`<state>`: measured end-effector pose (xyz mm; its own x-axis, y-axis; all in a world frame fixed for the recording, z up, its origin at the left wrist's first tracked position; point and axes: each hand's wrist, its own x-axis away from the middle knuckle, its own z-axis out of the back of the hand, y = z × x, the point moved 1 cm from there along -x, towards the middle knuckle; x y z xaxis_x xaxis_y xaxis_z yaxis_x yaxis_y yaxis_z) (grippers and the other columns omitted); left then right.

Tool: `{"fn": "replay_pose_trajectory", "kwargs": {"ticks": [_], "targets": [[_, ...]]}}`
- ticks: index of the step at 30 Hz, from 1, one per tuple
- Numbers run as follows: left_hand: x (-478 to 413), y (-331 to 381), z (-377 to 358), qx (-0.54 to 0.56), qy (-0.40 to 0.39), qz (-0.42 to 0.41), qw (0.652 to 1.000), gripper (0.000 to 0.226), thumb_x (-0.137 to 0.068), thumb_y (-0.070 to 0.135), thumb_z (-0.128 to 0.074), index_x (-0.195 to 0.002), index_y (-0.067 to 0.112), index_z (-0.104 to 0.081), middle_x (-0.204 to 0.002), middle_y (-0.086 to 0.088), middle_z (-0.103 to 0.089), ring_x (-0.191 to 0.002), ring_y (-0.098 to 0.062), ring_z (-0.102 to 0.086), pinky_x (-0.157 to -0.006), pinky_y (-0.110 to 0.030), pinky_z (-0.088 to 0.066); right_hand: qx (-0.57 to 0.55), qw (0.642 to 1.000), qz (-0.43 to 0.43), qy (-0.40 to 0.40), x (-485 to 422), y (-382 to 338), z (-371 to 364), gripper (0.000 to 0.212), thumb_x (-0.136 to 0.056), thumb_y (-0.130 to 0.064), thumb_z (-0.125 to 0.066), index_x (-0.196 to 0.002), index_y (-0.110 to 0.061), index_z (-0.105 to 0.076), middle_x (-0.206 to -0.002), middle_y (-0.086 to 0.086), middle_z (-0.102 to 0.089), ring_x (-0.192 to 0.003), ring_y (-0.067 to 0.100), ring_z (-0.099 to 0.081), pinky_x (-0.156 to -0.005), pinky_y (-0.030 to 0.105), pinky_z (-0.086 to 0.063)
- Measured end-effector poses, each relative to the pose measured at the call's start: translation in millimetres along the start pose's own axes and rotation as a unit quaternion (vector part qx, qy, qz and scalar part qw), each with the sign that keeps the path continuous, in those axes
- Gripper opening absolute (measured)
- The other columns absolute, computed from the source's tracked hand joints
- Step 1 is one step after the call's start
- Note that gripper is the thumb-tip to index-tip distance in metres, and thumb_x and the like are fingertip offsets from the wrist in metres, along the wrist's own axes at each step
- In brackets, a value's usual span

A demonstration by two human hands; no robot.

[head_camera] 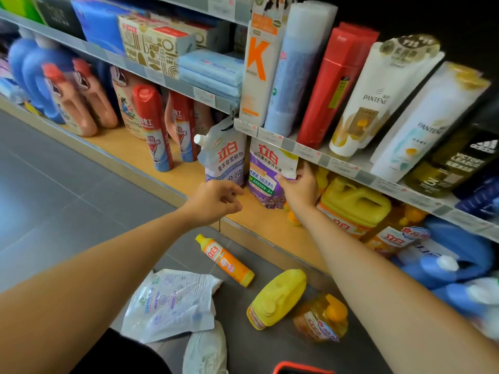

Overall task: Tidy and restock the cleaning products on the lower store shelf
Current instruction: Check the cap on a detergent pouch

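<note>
**Pouch being stood up on the bottom shelf, more stock waiting on the floor**

The right hand (299, 184) grips the purple pouch (266, 174) by its right edge, thumb on the front and the other fingers behind, holding it upright on the lower shelf (151, 147). The pouch stands just beside a paler spouted pouch (222, 157) on its left, the two nearly touching. The left hand (216, 199) hovers near the foot of the spouted pouch, fingers loosely curled and holding nothing.

The step in hand looks like setting the purple pouch into line with its neighbour. Its top sits close under the price rail (302, 149) of the shelf above, so there is little headroom, and a soft pouch is likely to slump once released. The next move probably calls for squaring its base on the wood before letting go, with the free hand ready to steady either pouch.

Open shelf board shows in front of the pouches and to the left, between them and the red spray cans (154, 128). To the right, a yellow jug (353, 203) stands close, so room that side is tight.

Still to go up, lying on the grey floor: an orange bottle (225, 260), a yellow jug on its side (278, 298), an amber bottle (322, 318) and a flat white pouch (170, 303). The shelf's front lip (270, 238) runs between them and the board, so each must be lifted over it.
</note>
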<state>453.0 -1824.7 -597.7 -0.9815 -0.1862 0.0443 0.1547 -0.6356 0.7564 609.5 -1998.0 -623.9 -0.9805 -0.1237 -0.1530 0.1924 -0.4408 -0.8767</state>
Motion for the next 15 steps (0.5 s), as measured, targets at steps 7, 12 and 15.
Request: {"fn": "replay_pose_trajectory", "kwargs": {"ticks": [7,12,15], "targets": [[-7.5,-13.6,-1.7,0.007,0.023,0.041,0.999,0.027,-0.093,0.028,-0.073,-0.117,0.019,-0.07,-0.104,0.001,-0.071,-0.095,-0.012,-0.067,-0.088,-0.034,-0.057,0.202,0.972,0.111,-0.037,-4.6,0.4,-14.9,0.033,-0.098,-0.036,-0.06,-0.089,-0.006,-0.07,-0.095,0.01,-0.065,-0.076,0.018,-0.059,-0.052,0.021,-0.031],[-13.3,-20.1,-0.7,0.119,0.073,0.098,0.985,0.045,-0.095,0.035,-0.069,-0.135,0.018,-0.057,-0.109,0.006,-0.069,-0.105,-0.015,-0.065,-0.084,-0.032,-0.056,0.187,0.96,0.203,-0.047,13.9,3.9,4.2,0.028,-0.096,-0.03,-0.061,-0.078,-0.009,-0.066,-0.079,-0.001,-0.055,-0.062,0.002,-0.038,-0.05,0.013,-0.022],[-18.0,-21.6,-3.5,0.175,0.11,0.121,0.971,0.063,-0.093,0.037,-0.072,-0.146,0.019,-0.043,-0.123,0.004,-0.061,-0.109,-0.016,-0.063,-0.075,-0.023,-0.053,0.153,0.966,0.195,-0.066,15.4,-3.4,17.7,0.034,-0.096,-0.025,-0.063,-0.067,-0.006,-0.057,-0.069,-0.005,-0.047,-0.062,0.007,-0.043,-0.052,0.017,-0.023]]}}
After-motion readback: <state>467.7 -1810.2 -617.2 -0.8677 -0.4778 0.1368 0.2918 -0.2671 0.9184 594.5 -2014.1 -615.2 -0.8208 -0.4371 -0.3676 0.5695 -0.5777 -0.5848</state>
